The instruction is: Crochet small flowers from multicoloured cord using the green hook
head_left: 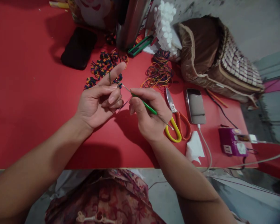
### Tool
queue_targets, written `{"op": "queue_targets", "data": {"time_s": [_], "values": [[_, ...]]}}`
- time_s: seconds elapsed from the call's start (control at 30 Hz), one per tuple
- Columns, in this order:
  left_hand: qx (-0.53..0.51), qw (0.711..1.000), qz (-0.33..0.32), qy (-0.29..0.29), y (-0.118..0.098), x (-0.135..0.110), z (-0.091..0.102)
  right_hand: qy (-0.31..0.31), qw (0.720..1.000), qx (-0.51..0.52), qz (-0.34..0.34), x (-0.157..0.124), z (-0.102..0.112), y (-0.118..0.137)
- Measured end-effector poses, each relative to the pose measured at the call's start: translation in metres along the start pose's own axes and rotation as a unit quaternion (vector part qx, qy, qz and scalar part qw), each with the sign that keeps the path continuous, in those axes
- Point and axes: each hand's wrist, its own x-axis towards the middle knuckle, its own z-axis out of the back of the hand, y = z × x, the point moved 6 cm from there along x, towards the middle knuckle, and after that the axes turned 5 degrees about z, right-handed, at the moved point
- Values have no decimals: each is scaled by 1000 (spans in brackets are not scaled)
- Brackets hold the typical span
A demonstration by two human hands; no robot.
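Observation:
My left hand (102, 99) pinches a small dark multicoloured piece of crochet (118, 83) between thumb and fingers. Its index finger points up, with dark yarn looped around it. In my right hand (151, 112) is a crochet hook (149, 107) with a green grip, held like a pen. The hook's metal tip reaches the crochet piece at the left fingertips. Behind my left hand lies a heap of crocheted pieces (102, 65) in navy, orange and red. A loose bundle of yarn (158, 73) rests beyond my right hand.
Scissors (175, 115) with yellow and orange handles lie right of my right hand. Around the red table (21, 93) are a black phone (79, 48), a charging phone (195, 105), a green cutter (140, 46), a purple power adapter (232, 141), white tissue (194, 147) and a brown bag (200, 46).

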Motion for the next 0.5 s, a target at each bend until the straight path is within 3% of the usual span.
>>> {"op": "queue_targets", "data": {"time_s": [0.17,0.5], "values": [[-6,1000,3,-6,-3,1,1,1,1000,-5,-14,1,0,-1],[-66,996,44,-29,-7,-2,2,12,997,13,79,6,-3,12]]}}
